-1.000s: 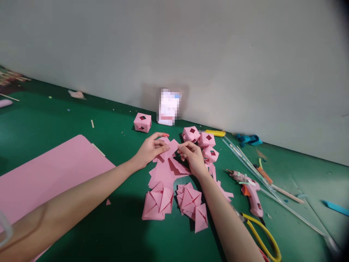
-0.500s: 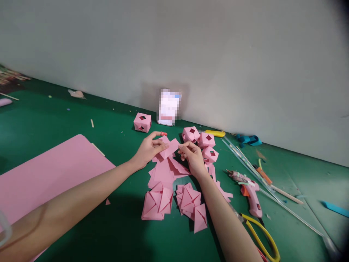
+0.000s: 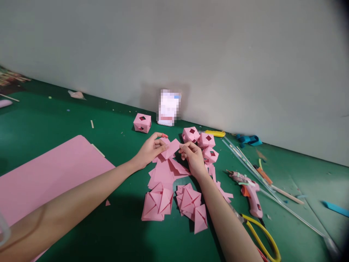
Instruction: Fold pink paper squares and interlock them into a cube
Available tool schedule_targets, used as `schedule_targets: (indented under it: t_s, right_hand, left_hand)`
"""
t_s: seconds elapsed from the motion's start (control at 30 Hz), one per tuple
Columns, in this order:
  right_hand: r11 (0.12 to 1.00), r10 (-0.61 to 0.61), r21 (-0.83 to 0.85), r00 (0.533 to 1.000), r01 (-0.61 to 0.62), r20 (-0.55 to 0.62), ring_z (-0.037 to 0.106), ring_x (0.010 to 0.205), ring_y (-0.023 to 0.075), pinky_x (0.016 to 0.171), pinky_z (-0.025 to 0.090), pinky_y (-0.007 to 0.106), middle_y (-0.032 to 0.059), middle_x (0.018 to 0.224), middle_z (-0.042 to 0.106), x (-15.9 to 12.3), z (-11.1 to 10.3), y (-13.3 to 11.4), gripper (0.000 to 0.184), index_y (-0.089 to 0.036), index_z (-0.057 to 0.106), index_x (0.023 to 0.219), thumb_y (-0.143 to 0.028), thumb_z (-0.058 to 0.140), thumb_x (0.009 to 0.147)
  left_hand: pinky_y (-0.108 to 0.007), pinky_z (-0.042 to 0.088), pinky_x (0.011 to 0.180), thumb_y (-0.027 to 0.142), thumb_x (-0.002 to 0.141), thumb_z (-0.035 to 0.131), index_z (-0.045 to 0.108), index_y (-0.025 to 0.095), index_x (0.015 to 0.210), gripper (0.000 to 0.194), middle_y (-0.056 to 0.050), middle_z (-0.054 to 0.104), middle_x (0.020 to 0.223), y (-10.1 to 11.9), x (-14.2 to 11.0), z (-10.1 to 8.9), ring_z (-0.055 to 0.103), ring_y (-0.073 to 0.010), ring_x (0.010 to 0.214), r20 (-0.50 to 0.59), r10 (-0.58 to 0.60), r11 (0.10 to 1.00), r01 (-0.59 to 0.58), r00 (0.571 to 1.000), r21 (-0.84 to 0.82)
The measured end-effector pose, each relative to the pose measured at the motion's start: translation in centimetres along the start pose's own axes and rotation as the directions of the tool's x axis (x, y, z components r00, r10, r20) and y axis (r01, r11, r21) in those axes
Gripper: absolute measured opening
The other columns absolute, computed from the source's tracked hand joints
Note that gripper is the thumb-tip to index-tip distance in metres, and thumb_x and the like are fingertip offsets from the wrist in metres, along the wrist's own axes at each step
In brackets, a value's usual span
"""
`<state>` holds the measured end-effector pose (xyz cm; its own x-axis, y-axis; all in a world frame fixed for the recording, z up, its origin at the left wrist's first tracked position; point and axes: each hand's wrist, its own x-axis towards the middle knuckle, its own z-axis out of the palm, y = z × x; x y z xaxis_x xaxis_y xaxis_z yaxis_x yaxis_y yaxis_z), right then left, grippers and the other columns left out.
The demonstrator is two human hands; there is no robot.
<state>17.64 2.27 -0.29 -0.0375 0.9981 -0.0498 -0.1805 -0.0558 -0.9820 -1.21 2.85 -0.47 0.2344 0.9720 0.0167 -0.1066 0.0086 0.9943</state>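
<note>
Between my two hands is a partly folded piece of pink paper [image 3: 172, 147]. My left hand [image 3: 149, 150] pinches its left side with the thumb, the forefinger arched above. At the paper's right corner, my right hand [image 3: 193, 155] pinches with thumb and forefinger. Loose pink paper pieces [image 3: 162, 173] lie beneath. Nearer to me are two piles of folded pink paper units, a left pile [image 3: 156, 203] and a right pile [image 3: 189, 200]. Several pink folded paper boxes with diamond openings stand beyond, one box [image 3: 142, 123] at the left and a group [image 3: 206, 140] by my right hand.
A large pink sheet [image 3: 54, 171] covers the left of the green table. A phone [image 3: 169, 109] leans on the wall. At the right lie a pink glue gun [image 3: 252, 196], yellow-handled scissors [image 3: 263, 233], a yellow cutter [image 3: 215, 133], glue sticks and paper scraps [image 3: 225, 193].
The folded paper has shifted and tilted very slightly between my fingers. Both hands keep their pinch in almost the same place.
</note>
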Motion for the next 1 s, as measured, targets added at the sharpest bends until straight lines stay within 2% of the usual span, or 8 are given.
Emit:
schedule_targets:
  t_s: [0.13,0.37,0.47,0.6,0.67,0.8,0.87,1.0]
  right_hand:
    - [0.999,0.017,0.050,0.999,-0.016,-0.035,0.045,0.050,0.0081,0.047,0.036,0.023,-0.0017,0.062,0.062,0.1,-0.1,0.0,0.019,-0.019,0.062,0.065,-0.031,0.074,0.073]
    - [1.000,0.017,0.025,0.999,-0.016,-0.043,0.046,0.051,0.0089,0.047,0.039,0.023,-0.0008,0.064,0.063,0.2,-0.2,0.2,0.017,-0.019,0.064,0.066,-0.032,0.074,0.073]
    - [1.000,0.009,0.015,1.000,-0.009,-0.022,0.053,0.056,0.0102,0.053,0.046,0.023,-0.0008,0.066,0.062,0.3,0.0,0.1,0.017,-0.019,0.066,0.069,-0.034,0.074,0.074]
    - [0.999,0.037,0.014,0.998,-0.038,0.056,0.061,0.069,0.0144,0.065,0.056,0.028,-0.0004,0.075,0.063,0.2,0.2,-0.4,0.019,-0.020,0.069,0.079,-0.039,0.073,0.075]
    - [0.998,0.035,-0.050,0.994,-0.030,0.101,0.062,0.074,0.0154,0.069,0.055,0.029,0.0004,0.083,0.067,0.1,0.3,-0.7,0.022,-0.021,0.071,0.086,-0.041,0.072,0.076]
    - [0.961,-0.027,-0.265,0.983,0.076,0.182,0.065,0.086,0.0195,0.081,0.051,0.030,0.0026,0.091,0.073,-0.3,0.4,-1.0,0.023,-0.021,0.075,0.089,-0.042,0.073,0.078]
    - [0.946,-0.046,-0.307,0.983,0.100,0.178,0.065,0.086,0.0208,0.082,0.050,0.032,0.0031,0.089,0.074,-0.3,0.5,-0.9,0.022,-0.021,0.076,0.085,-0.042,0.075,0.078]
    - [0.949,-0.021,-0.309,0.990,0.063,0.138,0.064,0.077,0.0197,0.076,0.049,0.032,0.0027,0.078,0.073,-0.3,0.6,-0.6,0.021,-0.021,0.076,0.076,-0.042,0.076,0.076]
  left_hand:
    - [-0.025,0.046,0.064,0.036,0.080,0.073,0.047,0.020,0.122,0.053,0.006,0.057,0.070,-0.1,-0.1,-0.1,0.057,-0.0102,0.062,0.096,-0.007,0.999,0.002,0.995,0.047]
    - [-0.024,0.047,0.060,0.038,0.074,0.078,0.047,0.019,0.118,0.057,0.006,0.058,0.067,0.2,-0.1,0.0,0.061,-0.0121,0.059,0.022,-0.034,0.998,0.033,0.999,0.053]
    - [-0.023,0.046,0.059,0.037,0.075,0.078,0.048,0.019,0.117,0.055,0.005,0.059,0.067,0.3,-0.2,0.0,0.060,-0.0113,0.059,0.001,-0.026,0.997,0.026,1.000,0.074]
    - [-0.023,0.047,0.058,0.037,0.079,0.074,0.047,0.019,0.120,0.053,0.005,0.060,0.066,0.1,-0.3,0.0,0.059,-0.0114,0.058,0.048,0.001,0.994,-0.006,0.999,0.112]
    - [-0.024,0.047,0.061,0.037,0.081,0.072,0.047,0.019,0.121,0.051,0.005,0.061,0.067,0.0,-0.4,0.0,0.059,-0.0116,0.060,0.081,0.028,0.988,-0.040,0.996,0.151]
    - [-0.026,0.048,0.065,0.037,0.084,0.068,0.047,0.020,0.123,0.047,0.004,0.063,0.069,0.0,-0.7,0.3,0.062,-0.0130,0.063,0.129,0.067,0.967,-0.096,0.989,0.236]
    - [-0.027,0.048,0.065,0.038,0.086,0.066,0.046,0.021,0.124,0.046,0.004,0.063,0.069,0.1,-0.9,0.5,0.062,-0.0135,0.063,0.139,0.069,0.957,-0.105,0.988,0.271]
    - [-0.028,0.049,0.066,0.039,0.087,0.064,0.043,0.021,0.129,0.050,0.003,0.065,0.069,0.6,-1.2,0.7,0.063,-0.0144,0.063,0.134,0.091,0.931,-0.132,0.987,0.340]
